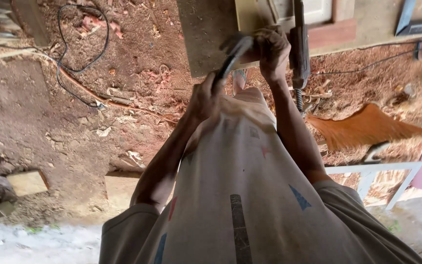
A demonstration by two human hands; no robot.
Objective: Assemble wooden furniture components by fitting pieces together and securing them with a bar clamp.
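Sawdust-strewn dirt floor all round, red-brown and littered with shavings, with a wooden board (206, 34) at top centre as the landmark. Far left of the board, a thin black cable (81, 63) looping over the dirt. Just below the board's lower edge, left hand (206, 100), fingers wrapped closed around the lower end of a black curved piece (230, 58); cable or handle, cannot tell. Black curved piece rising from that hand and arching rightward across the board's lower edge. At the board's right corner, right hand (272, 49), fingers curled into a tight fist at the upper end of the black piece; what lies inside the fist, cannot tell. Just right of that hand and of the board, a dark power tool (299, 49) hanging upright, coiled cord guard at its bottom end. Well to the lower right of the board, an orange brush-like fan of fibres (367, 127) on the floor, and below that a white frame (372, 171).
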